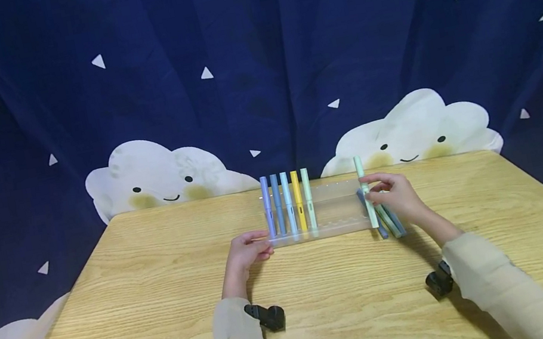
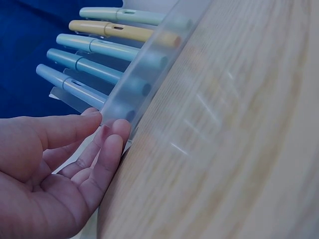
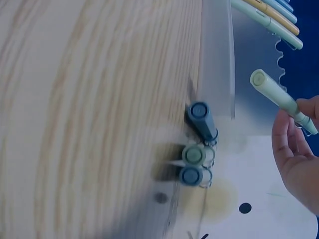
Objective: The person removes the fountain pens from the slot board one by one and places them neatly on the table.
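Note:
A clear pen stand (image 1: 338,210) holds a row of capped pens at its left: lavender (image 1: 268,206), blue, light blue, yellow (image 1: 298,198) and pale green (image 1: 308,196). My left hand (image 2: 65,169) pinches the stand's front left corner between the index finger and the others. Over the stand's right end, my right hand (image 1: 397,196) holds a pale green pen (image 3: 271,90) between thumb and fingertips. In the head view that pen stands nearly upright; whether it touches the stand I cannot tell.
Three loose pens lie beside the stand's right end: a blue one (image 3: 200,117), a green one (image 3: 194,155) and another blue one (image 3: 191,176). The wooden table (image 1: 144,313) ends at a dark blue curtain (image 1: 255,75) with cloud prints.

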The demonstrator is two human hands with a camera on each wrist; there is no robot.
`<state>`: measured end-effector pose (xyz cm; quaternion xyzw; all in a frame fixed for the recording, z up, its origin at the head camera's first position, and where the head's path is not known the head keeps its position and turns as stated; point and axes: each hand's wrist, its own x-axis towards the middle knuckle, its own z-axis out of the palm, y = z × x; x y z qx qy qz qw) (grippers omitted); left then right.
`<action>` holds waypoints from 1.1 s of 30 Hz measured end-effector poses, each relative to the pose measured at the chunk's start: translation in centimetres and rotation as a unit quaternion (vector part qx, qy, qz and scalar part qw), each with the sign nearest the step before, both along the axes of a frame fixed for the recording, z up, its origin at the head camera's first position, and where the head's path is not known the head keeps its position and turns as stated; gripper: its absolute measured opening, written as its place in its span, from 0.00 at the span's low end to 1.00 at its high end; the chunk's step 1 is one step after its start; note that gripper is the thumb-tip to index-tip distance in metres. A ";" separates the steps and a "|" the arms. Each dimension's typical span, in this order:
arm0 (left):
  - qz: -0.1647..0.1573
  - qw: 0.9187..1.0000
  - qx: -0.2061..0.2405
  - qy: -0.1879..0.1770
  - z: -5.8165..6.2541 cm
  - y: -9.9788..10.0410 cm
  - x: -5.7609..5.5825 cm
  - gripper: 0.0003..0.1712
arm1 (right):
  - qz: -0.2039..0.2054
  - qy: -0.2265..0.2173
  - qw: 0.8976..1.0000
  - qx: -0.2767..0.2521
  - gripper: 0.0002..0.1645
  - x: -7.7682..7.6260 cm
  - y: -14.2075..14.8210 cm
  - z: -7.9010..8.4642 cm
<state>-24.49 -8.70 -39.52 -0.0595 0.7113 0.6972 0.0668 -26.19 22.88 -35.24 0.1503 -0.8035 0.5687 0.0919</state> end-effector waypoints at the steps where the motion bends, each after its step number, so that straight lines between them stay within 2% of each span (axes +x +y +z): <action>1: -0.002 1.000 0.000 0.001 0.0 0.0 0.0 0.13 | 0.000 -0.003 1.000 0.002 0.20 0.0 0.2 0.0; 19: -0.005 1.000 -0.008 -0.003 0.2 -0.1 0.2 0.13 | -0.020 -0.031 0.999 0.030 0.21 -0.2 3.5 -0.7; 33: -0.013 1.000 -0.003 0.002 0.1 -0.1 0.2 0.14 | -0.019 -0.092 0.994 0.056 0.24 -0.6 5.6 -0.9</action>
